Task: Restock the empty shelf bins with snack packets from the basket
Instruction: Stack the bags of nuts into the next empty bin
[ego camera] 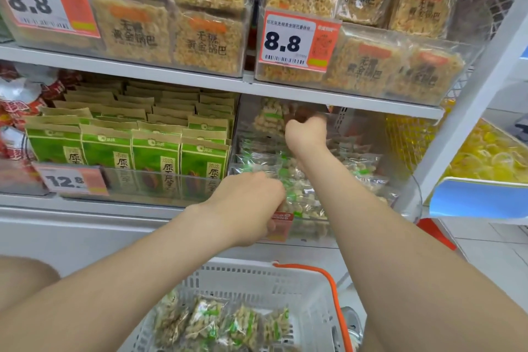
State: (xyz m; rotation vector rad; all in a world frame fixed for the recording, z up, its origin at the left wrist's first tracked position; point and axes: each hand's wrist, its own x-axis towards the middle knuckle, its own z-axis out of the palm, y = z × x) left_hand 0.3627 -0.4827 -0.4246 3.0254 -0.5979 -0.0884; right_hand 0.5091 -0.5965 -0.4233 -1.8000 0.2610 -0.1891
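At the front of the clear bin (408, 188) the left hand (251, 203) curls over piled snack packets (357, 168); at its back the right hand (307, 130) is fisted. What either holds I cannot tell. Best to stand packets upright, back rows first; more wait in the basket (257, 268) below the bin.

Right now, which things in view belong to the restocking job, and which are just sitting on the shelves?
Job: white basket, its green-labelled snack packets, clear bin, left hand, right hand.
Not part: green paper packs, rice-crust packs, 8.8 price tag, yellow sweets.
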